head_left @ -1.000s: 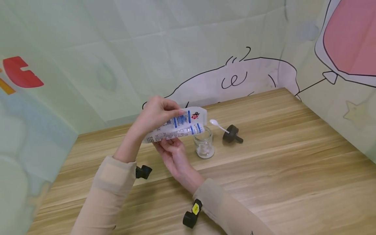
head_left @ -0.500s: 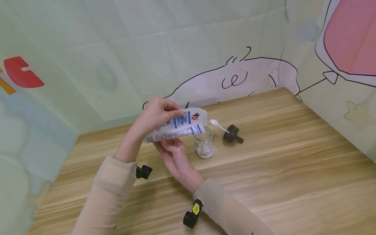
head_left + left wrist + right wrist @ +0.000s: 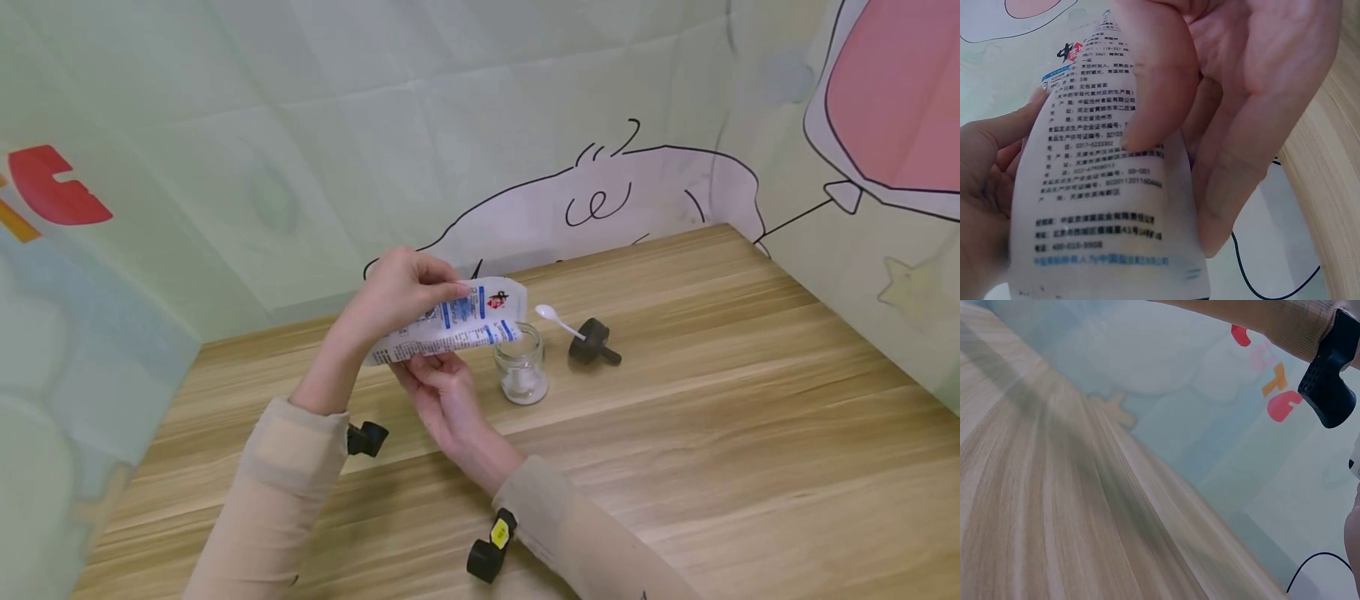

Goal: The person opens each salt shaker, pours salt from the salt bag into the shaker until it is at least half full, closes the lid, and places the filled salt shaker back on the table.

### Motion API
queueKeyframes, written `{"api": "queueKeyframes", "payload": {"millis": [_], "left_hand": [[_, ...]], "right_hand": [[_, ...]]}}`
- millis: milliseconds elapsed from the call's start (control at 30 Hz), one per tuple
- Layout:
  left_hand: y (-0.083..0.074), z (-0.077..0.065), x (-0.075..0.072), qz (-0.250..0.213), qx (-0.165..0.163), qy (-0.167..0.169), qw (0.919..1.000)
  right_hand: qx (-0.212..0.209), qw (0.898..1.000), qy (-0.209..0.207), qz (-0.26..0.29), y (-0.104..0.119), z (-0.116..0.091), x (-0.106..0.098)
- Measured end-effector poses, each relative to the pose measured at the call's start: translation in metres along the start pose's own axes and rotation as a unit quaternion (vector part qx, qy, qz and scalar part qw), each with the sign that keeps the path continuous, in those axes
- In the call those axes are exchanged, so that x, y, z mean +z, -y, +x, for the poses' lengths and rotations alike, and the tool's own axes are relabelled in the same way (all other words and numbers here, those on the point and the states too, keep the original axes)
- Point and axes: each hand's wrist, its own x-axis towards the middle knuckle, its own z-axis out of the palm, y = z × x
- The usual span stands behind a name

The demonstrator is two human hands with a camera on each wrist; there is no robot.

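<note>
My left hand (image 3: pixel 401 292) pinches the upper edge of a white printed bag of salt (image 3: pixel 483 312), thumb on the near face. From below, my right hand (image 3: pixel 450 400) grips the same bag. The left wrist view shows the right thumb (image 3: pixel 1163 81) bent across the bag's small print and the fingers around its far side. The bag lies tilted, its right end overlapping the rim of a small glass jar (image 3: pixel 522 379) in the head view. Something white covers the jar's bottom. Right of the jar, a black knobbed lid (image 3: pixel 590 342) lies on its side with a white spoon (image 3: pixel 557 319) attached.
The wooden table (image 3: pixel 712 417) runs back to a printed cloth backdrop (image 3: pixel 337 125) along its rear and sides. A black wrist camera (image 3: pixel 367 439) juts from the left cuff, another black camera (image 3: pixel 491 546) from the right one.
The bag's right end has dipped very slightly. Both hands, the jar and the lid with its spoon stay in place.
</note>
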Motion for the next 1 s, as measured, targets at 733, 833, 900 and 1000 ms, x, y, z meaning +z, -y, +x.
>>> {"api": "queueKeyframes", "payload": {"millis": [733,833,900,1000], "left_hand": [[0.0035,-0.0018,0.0012,-0.007,0.018,-0.022,0.9996],[0.0043,-0.0021,0.001,-0.01,0.013,-0.024,0.9996],[0.0048,-0.002,0.001,-0.012,0.011,-0.025,0.9996],[0.0052,-0.0019,0.0012,-0.015,0.01,-0.025,0.9995]], "right_hand": [[0.017,1.0,-0.005,0.015,-0.003,-0.0019,-0.0025],[0.017,1.0,-0.004,0.014,-0.0037,-0.0018,-0.0027],[0.016,1.0,-0.004,0.014,-0.0042,-0.0015,-0.003],[0.016,1.0,-0.004,0.014,-0.0044,-0.0014,-0.0031]]}}
